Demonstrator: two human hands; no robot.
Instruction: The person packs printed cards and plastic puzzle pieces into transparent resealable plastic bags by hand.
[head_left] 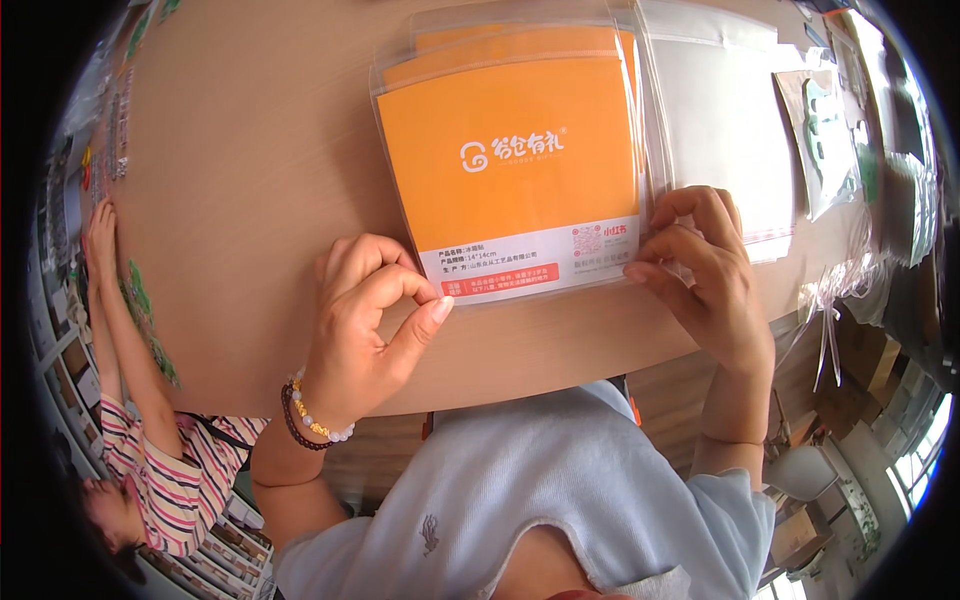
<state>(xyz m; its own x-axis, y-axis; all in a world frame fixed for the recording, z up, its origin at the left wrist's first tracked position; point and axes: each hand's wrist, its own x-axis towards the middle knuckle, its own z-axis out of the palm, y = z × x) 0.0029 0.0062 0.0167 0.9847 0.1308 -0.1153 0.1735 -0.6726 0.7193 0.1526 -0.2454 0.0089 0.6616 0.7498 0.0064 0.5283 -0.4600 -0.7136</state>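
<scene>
A clear plastic sleeve with an orange and white card [510, 170] inside lies on top of a small stack of similar sleeves, in front of me on the table. My left hand [370, 320] has its thumb and index finger pinched together at the sleeve's lower left corner. At the lower right edge, my right hand [700, 265] pinches the same sleeve between thumb and bent fingers. Just right of the stack lies a pile of clear plastic sleeves [715, 120], partly covered by my right hand.
The wooden table [250, 150] curves along its near edge. Sheets with green shapes [828, 130] lie at the far right, with thin clear strips [830, 320] hanging over the edge. At the left, a co-worker in a striped shirt [175, 490] reaches onto the table beside green pieces [145, 310].
</scene>
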